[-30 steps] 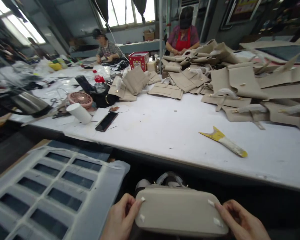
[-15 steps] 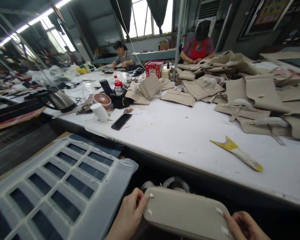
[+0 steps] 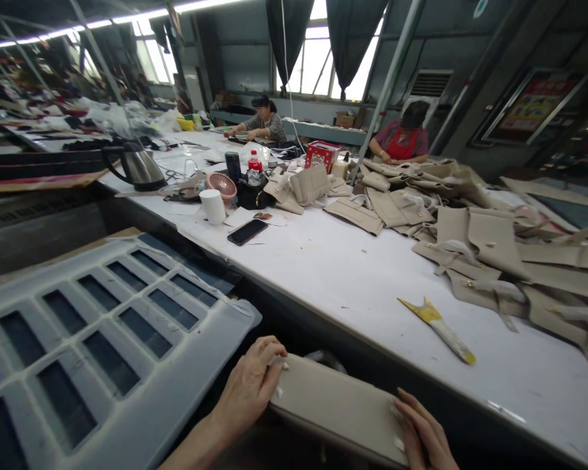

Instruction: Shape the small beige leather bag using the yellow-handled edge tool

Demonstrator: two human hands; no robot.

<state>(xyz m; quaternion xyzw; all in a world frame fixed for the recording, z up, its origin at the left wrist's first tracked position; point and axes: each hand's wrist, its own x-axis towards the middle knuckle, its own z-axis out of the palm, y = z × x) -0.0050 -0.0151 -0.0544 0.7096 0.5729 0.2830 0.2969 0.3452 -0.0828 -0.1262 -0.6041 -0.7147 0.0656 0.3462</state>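
Note:
I hold a beige bag (image 3: 336, 406) bottom-up below the near edge of the white table (image 3: 353, 274). My left hand (image 3: 249, 386) grips its left end, fingers over a small white paper tab. My right hand (image 3: 424, 436) grips its right end near another white tab. The bag's wrapped handles are mostly hidden behind its flat base.
A yellow-tipped scraper (image 3: 438, 328) lies on the table ahead. Piles of beige bag pieces (image 3: 475, 235) fill the right side. A black phone (image 3: 247, 231), white cup (image 3: 212, 205), pink fan (image 3: 221, 185) and kettle (image 3: 137, 166) sit left. A grey slotted panel (image 3: 93, 326) is at my left. Two people work at the far end.
My view has lifted and swung left. The bag has tilted, its right end lower, and my left hand has closed further over its left end.

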